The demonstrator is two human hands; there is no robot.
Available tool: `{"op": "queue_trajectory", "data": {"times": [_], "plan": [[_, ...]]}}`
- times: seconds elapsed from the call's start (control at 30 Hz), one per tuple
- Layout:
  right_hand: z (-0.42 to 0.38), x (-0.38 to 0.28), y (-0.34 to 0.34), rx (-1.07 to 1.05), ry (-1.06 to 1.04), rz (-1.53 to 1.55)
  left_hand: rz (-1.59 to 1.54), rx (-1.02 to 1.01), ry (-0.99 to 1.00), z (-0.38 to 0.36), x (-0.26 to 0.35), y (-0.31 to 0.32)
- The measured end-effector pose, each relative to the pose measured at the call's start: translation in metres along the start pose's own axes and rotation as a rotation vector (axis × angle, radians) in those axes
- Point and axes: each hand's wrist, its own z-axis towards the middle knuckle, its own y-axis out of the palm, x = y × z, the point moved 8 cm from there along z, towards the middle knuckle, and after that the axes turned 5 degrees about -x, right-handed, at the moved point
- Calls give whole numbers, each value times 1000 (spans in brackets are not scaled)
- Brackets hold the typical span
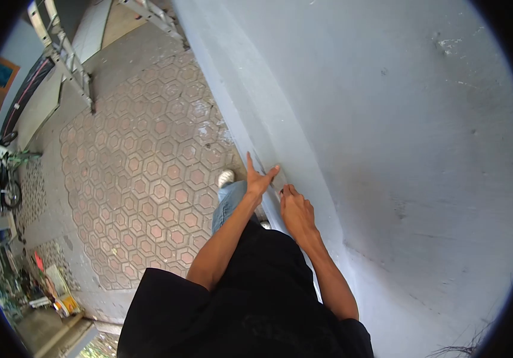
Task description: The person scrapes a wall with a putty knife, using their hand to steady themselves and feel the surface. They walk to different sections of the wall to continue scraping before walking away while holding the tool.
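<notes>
"Along the person's right, big grey wall (411, 149); hex paving (149, 179) on the left."

"Hands?"

"Both over the wall's pale edge band (268, 113). Left hand (260, 181): grip loose, thumb and finger spread. Right hand (298, 213) is curled just beside it; can't tell if it's pinching that tiny dark bit (281, 191) at its fingertips."

From my station, I have the wall (411, 149) filling the right side and the block paving (149, 161) lying to its left. The left hand (260, 180) is at the wall's left margin, ahead and left of the right hand (297, 212). A shoe (226, 178) is on the paving, just left of the left hand. I see a ladder (59, 56) at upper left and a motorcycle (11, 194) at far left.
</notes>
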Motion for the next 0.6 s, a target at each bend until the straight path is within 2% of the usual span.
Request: {"op": "queue_trajectory", "data": {"times": [0.03,0.07,0.13,0.17,0.23,0.33,0.47,0.5,0.6], "plan": [[4,-3,-6,0,3,27,-130,-23,5,6,6,0],[8,0,-7,5,26,29,-126,-44,-5,10,11,0],[18,-6,-6,59,-13,2,47,52,-132,19,16,-17],[22,-8,3,75,22,21,76,21,-140,17,21,-21],[52,-24,2,183,7,-79,134,138,-52,20,54,-43],[132,-60,-15,114,40,-10,117,149,-109,40,76,-95],[264,-114,-40,124,5,-110,56,166,-89,82,123,-172],[296,-127,-47,121,10,-101,127,211,-53,104,118,-206],[359,-168,-69,42,10,-100,46,233,-43,111,173,-247]]}}
